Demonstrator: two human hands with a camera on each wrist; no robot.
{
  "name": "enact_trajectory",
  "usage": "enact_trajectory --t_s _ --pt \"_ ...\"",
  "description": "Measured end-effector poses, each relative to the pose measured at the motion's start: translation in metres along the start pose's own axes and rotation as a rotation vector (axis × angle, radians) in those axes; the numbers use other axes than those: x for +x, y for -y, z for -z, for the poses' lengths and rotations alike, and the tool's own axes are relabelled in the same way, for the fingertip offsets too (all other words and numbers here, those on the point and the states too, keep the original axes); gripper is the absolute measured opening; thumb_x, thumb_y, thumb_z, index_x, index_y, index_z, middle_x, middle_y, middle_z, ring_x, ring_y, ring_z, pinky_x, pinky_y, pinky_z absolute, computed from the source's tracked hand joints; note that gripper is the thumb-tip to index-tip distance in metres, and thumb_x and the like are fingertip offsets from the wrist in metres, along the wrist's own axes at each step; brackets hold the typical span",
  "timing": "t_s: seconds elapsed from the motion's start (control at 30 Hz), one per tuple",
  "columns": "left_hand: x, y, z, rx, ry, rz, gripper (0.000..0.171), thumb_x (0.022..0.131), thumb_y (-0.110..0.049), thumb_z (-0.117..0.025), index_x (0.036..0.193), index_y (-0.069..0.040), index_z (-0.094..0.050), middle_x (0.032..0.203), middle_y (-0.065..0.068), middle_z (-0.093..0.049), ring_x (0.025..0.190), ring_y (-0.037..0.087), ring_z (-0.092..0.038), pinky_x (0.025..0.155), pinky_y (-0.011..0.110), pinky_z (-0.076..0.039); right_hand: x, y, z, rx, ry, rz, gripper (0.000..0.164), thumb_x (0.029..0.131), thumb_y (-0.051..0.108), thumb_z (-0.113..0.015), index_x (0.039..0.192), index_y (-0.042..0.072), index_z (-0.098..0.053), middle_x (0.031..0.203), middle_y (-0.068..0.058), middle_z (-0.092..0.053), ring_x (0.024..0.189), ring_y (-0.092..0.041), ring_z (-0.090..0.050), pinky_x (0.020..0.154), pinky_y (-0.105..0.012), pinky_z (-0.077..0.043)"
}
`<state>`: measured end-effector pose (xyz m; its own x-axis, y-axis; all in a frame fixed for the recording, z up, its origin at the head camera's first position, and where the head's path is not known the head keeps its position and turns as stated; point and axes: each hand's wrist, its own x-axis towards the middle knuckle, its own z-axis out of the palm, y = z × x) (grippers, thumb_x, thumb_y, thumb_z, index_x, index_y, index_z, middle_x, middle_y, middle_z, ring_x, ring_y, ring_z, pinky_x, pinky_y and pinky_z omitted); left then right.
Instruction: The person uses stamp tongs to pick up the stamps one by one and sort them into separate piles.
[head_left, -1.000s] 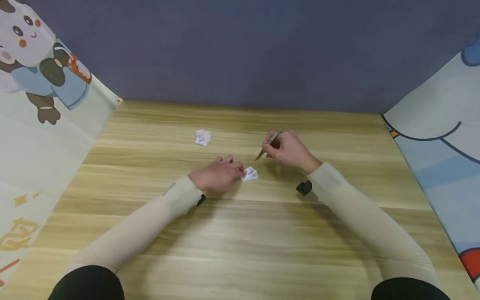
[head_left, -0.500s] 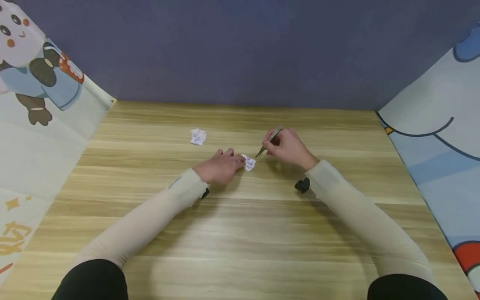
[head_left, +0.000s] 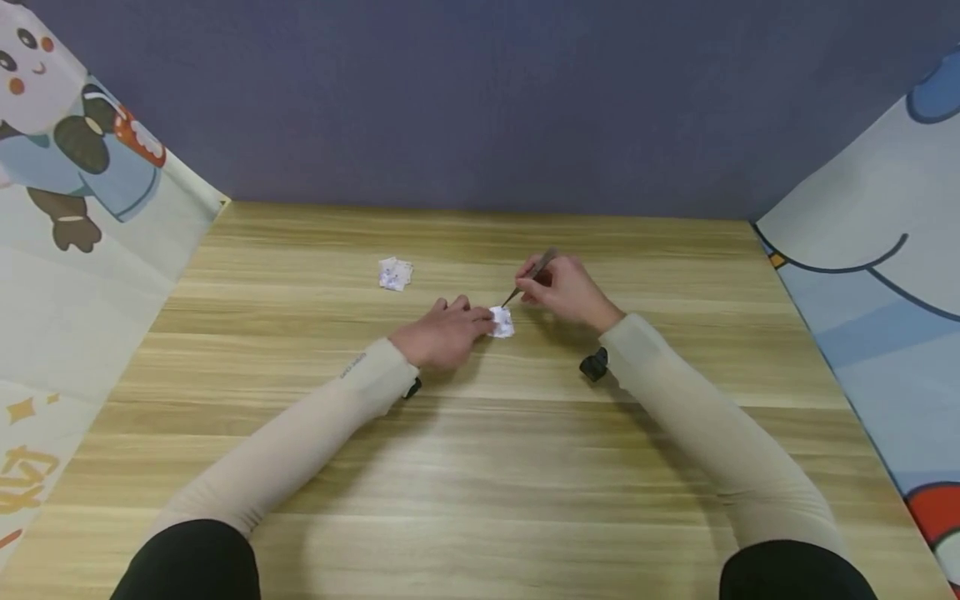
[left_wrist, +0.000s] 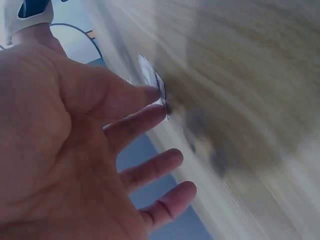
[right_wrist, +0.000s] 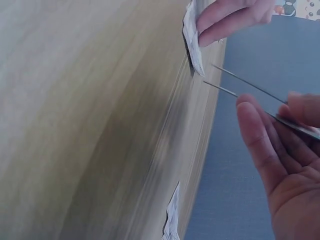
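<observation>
My left hand (head_left: 442,335) pinches a small white paper packet with purple print (head_left: 504,323) between thumb and index finger; the other fingers are spread. In the left wrist view, the fingers cover part of this paper (left_wrist: 150,72), which is close over the wooden table. My right hand (head_left: 567,290) holds metal tweezers (head_left: 542,263) between thumb and fingers, slanting down toward the paper's far edge. Seen from the right wrist, the two tweezer arms (right_wrist: 245,82) are spread, their tips beside the lower end of the paper (right_wrist: 192,37).
Farther back and to the left, a small pile of similar printed papers (head_left: 395,274) lies on the wooden table (head_left: 480,467). A dark blue panel (head_left: 480,108) rises behind the table. Cartoon-printed panels stand at the left (head_left: 82,283) and right (head_left: 847,233).
The left hand has moved the paper slightly away from the body and turned it. The right hand has shifted left, bringing the tweezer tips to the paper's far edge. The back pile is unchanged.
</observation>
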<state>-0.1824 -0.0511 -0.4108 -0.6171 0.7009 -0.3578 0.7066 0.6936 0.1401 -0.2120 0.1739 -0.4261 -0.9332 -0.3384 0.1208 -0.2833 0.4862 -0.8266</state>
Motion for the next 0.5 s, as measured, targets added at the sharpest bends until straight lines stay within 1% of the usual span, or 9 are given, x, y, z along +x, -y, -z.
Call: enact_trajectory --t_s 0.07,0.17,0.27,0.4,0.5 --pt "0.0 -0.0011 0.0004 -0.009 0.0 -0.001 0.063 0.087 0.002 -0.047 0.146 -0.019 -0.038 0.151 -0.001 -0.03 0.132 0.023 -0.026 0.107 0.05 -0.023 0.0003 -0.0011 0.0002 -0.012 -0.002 0.0 0.008 0.09 0.011 -0.065 0.093 0.003 -0.064 0.081 -0.011 -0.067 0.072 -0.027 -0.067 0.063 -0.033 -0.055" --pt "-0.0005 -0.0027 0.0002 -0.016 -0.003 -0.015 0.065 0.085 0.003 -0.045 0.146 -0.02 -0.039 0.149 0.0 -0.032 0.132 0.025 -0.027 0.107 0.051 -0.023 -0.0005 -0.002 0.0011 -0.019 -0.004 0.0 0.006 0.09 0.009 -0.065 0.091 0.003 -0.064 0.081 -0.011 -0.067 0.072 -0.026 -0.067 0.063 -0.031 -0.055" --pt "-0.0011 -0.0036 -0.0012 -0.003 -0.011 -0.022 0.065 0.085 0.003 -0.045 0.145 -0.022 -0.04 0.148 0.001 -0.034 0.13 0.025 -0.029 0.105 0.051 -0.025 -0.0006 -0.0031 0.0016 -0.008 0.013 0.002 0.006 0.09 0.008 -0.065 0.09 0.002 -0.064 0.082 -0.012 -0.067 0.074 -0.025 -0.067 0.063 -0.031 -0.056" --pt "-0.0013 -0.0034 -0.0028 0.012 -0.017 -0.02 0.065 0.087 0.003 -0.044 0.146 -0.026 -0.039 0.147 -0.001 -0.034 0.128 0.025 -0.03 0.104 0.05 -0.027 -0.0013 -0.0038 0.002 -0.026 0.039 0.01 0.009 0.091 0.012 -0.063 0.092 0.003 -0.065 0.085 -0.014 -0.068 0.074 -0.026 -0.068 0.063 -0.029 -0.055" --pt "-0.0008 -0.0028 -0.0033 0.011 -0.013 -0.021 0.068 0.087 0.005 -0.044 0.146 -0.028 -0.038 0.148 -0.003 -0.032 0.128 0.026 -0.029 0.104 0.051 -0.025 -0.0025 -0.0032 0.0026 -0.048 0.032 0.013 0.01 0.092 0.015 -0.062 0.093 0.005 -0.065 0.083 -0.011 -0.068 0.073 -0.025 -0.068 0.061 -0.028 -0.055"
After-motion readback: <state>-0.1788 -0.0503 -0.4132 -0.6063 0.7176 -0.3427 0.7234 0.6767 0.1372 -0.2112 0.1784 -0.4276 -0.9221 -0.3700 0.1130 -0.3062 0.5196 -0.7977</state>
